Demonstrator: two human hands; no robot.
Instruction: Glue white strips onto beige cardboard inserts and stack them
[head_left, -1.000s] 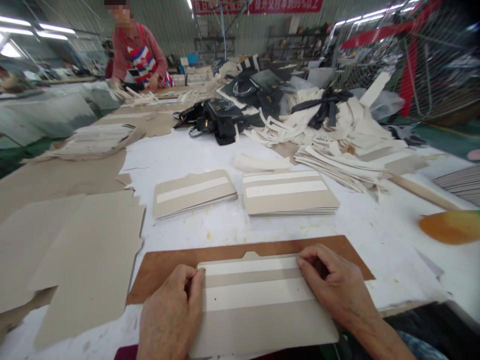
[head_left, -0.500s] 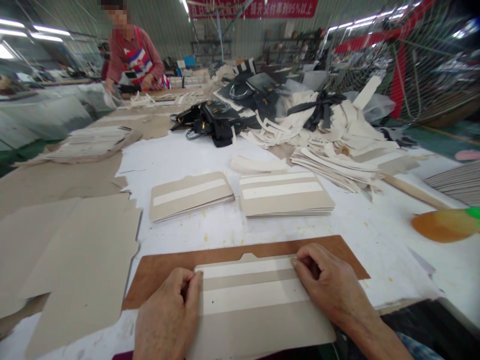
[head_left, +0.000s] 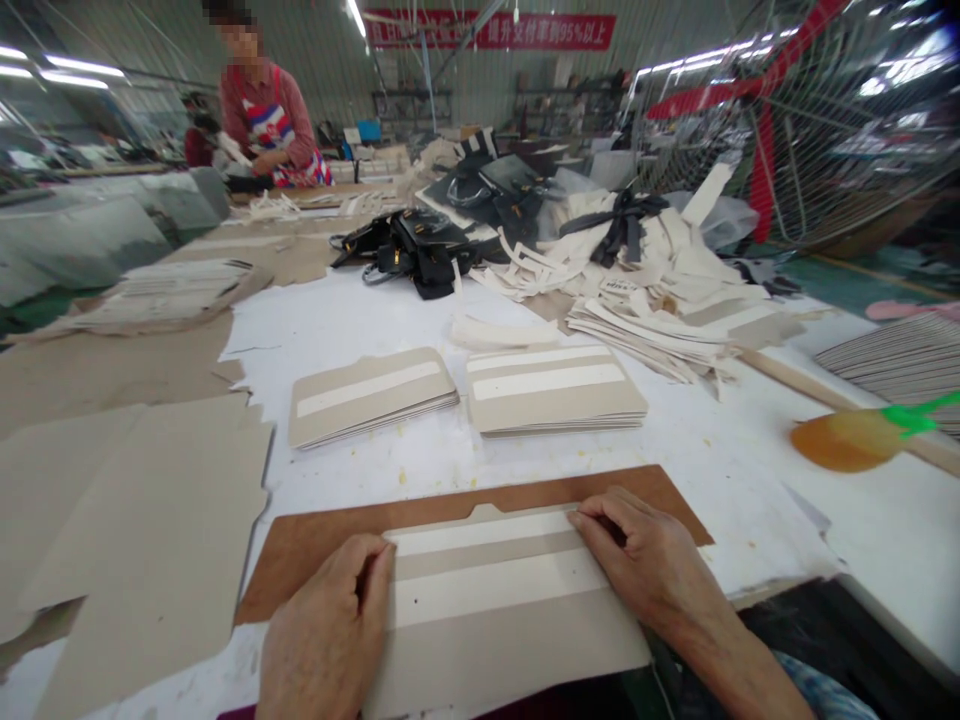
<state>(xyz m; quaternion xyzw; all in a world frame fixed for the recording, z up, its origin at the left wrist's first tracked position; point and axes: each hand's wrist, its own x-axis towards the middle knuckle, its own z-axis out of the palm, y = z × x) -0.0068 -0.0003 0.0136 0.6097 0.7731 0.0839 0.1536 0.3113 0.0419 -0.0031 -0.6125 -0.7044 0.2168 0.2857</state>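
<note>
A beige panel (head_left: 517, 640) with rounded corners, a small tab at its far edge and two white strips across it lies in front of me. My left hand (head_left: 330, 620) is closed, thumb and fingers pinching the left end of the far white strip (head_left: 480, 533). At the strip's right end, my right hand (head_left: 637, 550) pinches in the same way. Under the panel's far part is a brown board (head_left: 315, 540). Beyond it stand two stacks of similar panels, a left stack (head_left: 367, 395) and a right stack (head_left: 555, 385), each with white strips on top.
Large beige sheets (head_left: 165, 500) lie at the left. Farther back are black bag parts (head_left: 420, 250) and a heap of cream strips (head_left: 660, 280). An amber oval tool with a green end (head_left: 847, 440) is at the right, near a large fan (head_left: 825, 130). A co-worker (head_left: 266, 120) stands at the far left.
The whole view has shifted slightly, so things sit a little farther left. Both hands keep their pinch at the strip's ends. The co-worker's hands have moved.
</note>
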